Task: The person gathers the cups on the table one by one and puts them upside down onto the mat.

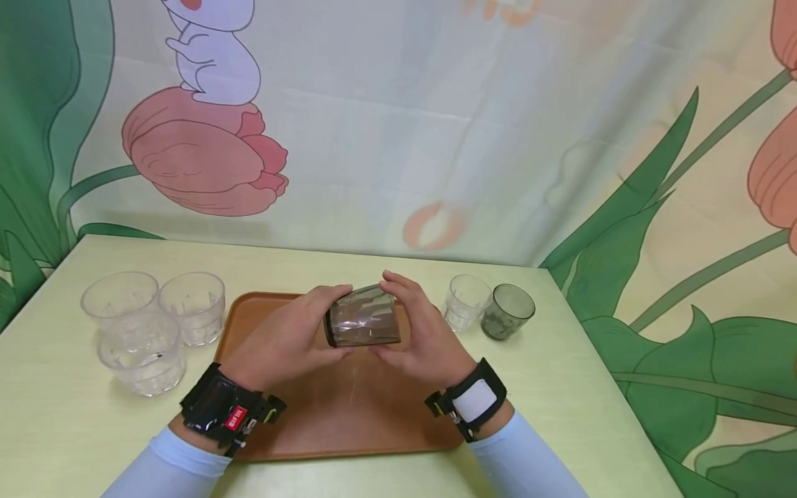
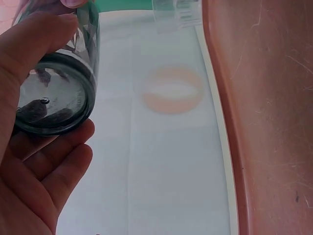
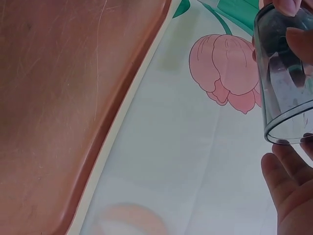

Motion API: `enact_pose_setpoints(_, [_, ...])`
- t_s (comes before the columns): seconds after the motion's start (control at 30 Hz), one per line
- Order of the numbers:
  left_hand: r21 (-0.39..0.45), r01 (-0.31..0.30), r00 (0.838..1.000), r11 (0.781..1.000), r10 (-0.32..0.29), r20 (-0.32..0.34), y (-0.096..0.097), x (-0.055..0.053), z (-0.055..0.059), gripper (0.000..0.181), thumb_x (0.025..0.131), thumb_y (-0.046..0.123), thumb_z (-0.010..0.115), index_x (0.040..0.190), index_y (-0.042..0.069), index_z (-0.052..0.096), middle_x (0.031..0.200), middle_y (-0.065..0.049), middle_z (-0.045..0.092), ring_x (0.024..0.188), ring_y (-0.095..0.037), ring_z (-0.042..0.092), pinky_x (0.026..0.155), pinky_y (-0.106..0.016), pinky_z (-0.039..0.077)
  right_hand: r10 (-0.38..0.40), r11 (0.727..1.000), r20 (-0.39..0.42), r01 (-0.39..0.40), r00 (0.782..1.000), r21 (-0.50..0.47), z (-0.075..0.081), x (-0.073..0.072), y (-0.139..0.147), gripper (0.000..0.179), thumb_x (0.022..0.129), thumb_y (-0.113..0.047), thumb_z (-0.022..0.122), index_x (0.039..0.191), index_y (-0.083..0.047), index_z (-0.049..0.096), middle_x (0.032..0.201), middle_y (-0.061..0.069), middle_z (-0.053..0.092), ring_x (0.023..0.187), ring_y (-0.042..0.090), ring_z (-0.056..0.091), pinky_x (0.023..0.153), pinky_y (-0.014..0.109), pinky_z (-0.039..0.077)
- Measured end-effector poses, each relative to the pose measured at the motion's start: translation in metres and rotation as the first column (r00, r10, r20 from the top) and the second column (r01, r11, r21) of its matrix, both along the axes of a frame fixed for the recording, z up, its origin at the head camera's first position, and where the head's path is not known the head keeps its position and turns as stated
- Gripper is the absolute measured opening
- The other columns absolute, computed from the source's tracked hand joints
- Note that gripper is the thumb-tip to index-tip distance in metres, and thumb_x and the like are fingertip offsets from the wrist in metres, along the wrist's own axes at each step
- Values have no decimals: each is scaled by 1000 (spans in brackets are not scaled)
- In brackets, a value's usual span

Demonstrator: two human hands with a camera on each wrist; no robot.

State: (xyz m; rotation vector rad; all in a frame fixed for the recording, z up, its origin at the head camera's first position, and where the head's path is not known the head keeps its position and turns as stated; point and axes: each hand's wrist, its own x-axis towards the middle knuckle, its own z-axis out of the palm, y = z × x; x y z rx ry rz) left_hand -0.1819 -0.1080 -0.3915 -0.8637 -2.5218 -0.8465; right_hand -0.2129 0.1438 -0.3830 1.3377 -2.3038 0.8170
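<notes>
A smoky grey drinking glass (image 1: 364,321) lies on its side in the air above a brown tray (image 1: 349,422). My left hand (image 1: 289,335) grips its base end, with the thumb and fingers on opposite sides; the thick round base of the glass (image 2: 54,98) shows in the left wrist view. At the rim end, my right hand (image 1: 429,339) holds the same glass (image 3: 283,93) between thumb and fingers. Parts of the glass wall are hidden behind fingers in both wrist views.
Left of the tray stand three clear glasses (image 1: 193,311) close together. Beyond the right hand are a smaller clear glass (image 1: 463,304) and another grey glass (image 1: 507,315), side by side. A printed curtain (image 1: 373,138) hangs behind the pale table (image 1: 560,415).
</notes>
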Motion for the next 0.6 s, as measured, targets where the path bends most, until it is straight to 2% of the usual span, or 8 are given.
enact_pose_setpoints(0.23, [-9, -10, 1000, 1000, 10, -9, 1, -1, 0, 89, 76, 29, 88, 148, 9, 41, 130, -3, 58, 109, -14, 59, 93, -33, 56, -1, 1000, 12, 1, 1000, -21, -1, -1, 0, 97, 73, -15, 89, 147, -8, 28, 154, 17, 35, 141, 30, 42, 114, 44, 41])
enact_pose_setpoints(0.6, [4, 15, 1000, 1000, -15, -19, 1, 0, -1, 94, 74, 29, 89, 150, 9, 38, 130, -4, 57, 110, -15, 60, 94, -34, 56, -7, 999, 47, 9, 999, -39, -5, -1, 2, 97, 74, -17, 89, 148, -8, 28, 153, 14, 36, 139, 28, 43, 113, 42, 43])
